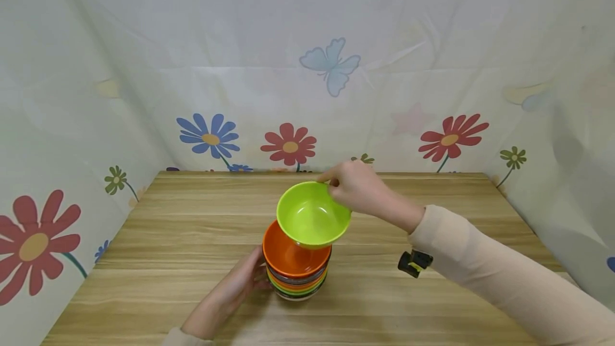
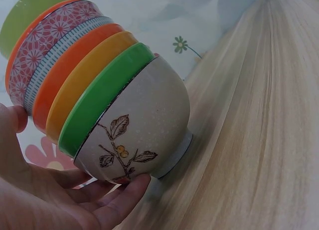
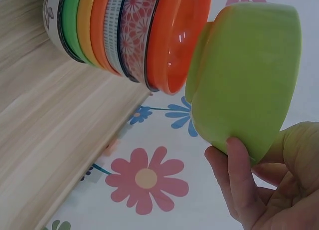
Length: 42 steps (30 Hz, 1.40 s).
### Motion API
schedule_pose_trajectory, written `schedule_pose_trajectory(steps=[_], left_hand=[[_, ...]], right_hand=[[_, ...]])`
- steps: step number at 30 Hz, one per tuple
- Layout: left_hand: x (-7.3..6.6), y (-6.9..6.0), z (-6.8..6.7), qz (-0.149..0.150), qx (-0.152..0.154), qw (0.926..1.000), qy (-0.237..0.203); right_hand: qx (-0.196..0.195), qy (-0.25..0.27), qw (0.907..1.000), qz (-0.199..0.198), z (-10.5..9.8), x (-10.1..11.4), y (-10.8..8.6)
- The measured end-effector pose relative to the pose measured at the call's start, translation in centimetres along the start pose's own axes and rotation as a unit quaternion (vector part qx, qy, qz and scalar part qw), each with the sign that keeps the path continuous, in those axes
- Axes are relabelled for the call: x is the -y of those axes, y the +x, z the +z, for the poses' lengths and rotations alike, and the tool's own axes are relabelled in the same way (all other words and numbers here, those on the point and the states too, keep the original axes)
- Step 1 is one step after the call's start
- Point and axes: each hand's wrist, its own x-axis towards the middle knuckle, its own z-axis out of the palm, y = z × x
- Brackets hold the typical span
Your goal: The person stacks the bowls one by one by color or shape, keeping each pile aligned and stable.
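A lime-green bowl (image 1: pixel 312 223) hangs tilted just above a stack of bowls, its inside facing the head camera. My right hand (image 1: pixel 357 188) pinches its rim between thumb and fingers; the right wrist view shows fingertips on its outer wall. An orange bowl (image 1: pixel 288 255) tops the stack. Below it come a pink-flowered bowl (image 2: pixel 45 38), a blue-striped one (image 2: pixel 62 53), orange, yellow and green (image 2: pixel 107 98) ones, and an off-white bowl (image 2: pixel 159 100) with a leaf pattern at the bottom. My left hand (image 1: pixel 245 279) holds the stack's left side, fingers curved along the lowest bowls.
The stack stands on a wood-grain table (image 1: pixel 202 218) near its front middle. A pale curtain (image 1: pixel 240 68) with flowers and a butterfly hangs behind and at both sides. A small black device (image 1: pixel 414 263) sits at the right wrist's sleeve.
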Motion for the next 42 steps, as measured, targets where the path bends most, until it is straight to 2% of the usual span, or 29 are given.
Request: schedule_pose_trajectory(steps=[13,23,42], left_hand=[[0.0,-0.1,0.1,0.007,-0.003,1.0000,-0.002],[-0.1,0.0,0.2,0.002,-0.007,1.0000,0.000],[-0.1,0.1,0.1,0.001,-0.002,1.0000,0.003]], right_hand=[[0.020,0.016,0.9996,-0.008,1.9,0.8,0.1],[0.007,0.012,0.9990,-0.042,3.2,0.6,0.3],[0.011,0.028,0.9995,-0.006,4.5,0.8,0.2]])
